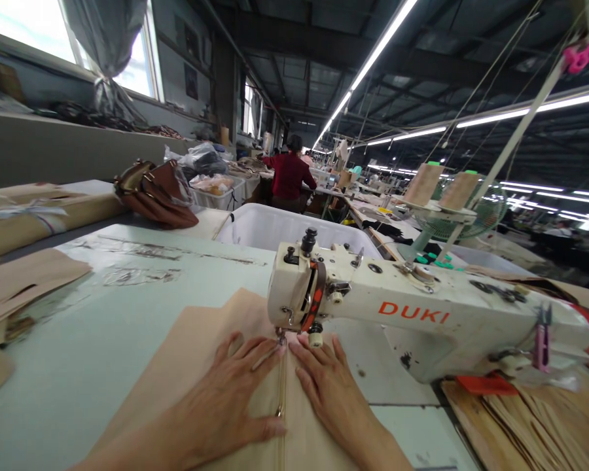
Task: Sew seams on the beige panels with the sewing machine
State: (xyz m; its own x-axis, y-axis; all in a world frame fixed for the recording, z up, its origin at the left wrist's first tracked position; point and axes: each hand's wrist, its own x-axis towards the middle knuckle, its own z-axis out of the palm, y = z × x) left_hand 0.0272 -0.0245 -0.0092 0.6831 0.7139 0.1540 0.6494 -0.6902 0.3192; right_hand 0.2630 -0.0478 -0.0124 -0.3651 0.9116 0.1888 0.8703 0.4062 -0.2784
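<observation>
L hand (pixel 226 396) palm-down, fingers spread, thumb out by zip (pixel 282 383) pull (pixel 279 411), gripping nothing. R hand (pixel 332 392) palm-down too, fingers slightly apart, also no grip. Cloth (pixel 177 353) under both; zip runs btwn hands, up to m/c (pixel 358 307).

A beige sheet (pixel 199 330) is spread flat on the pale green counter (pixel 98 340), its stepped far edge partly hidden by the sewing machine (pixel 363 314). A narrow gold-toned zipper (pixel 283 383) is laid lengthwise along it, fitted with a shiny slider (pixel 279 411).
</observation>
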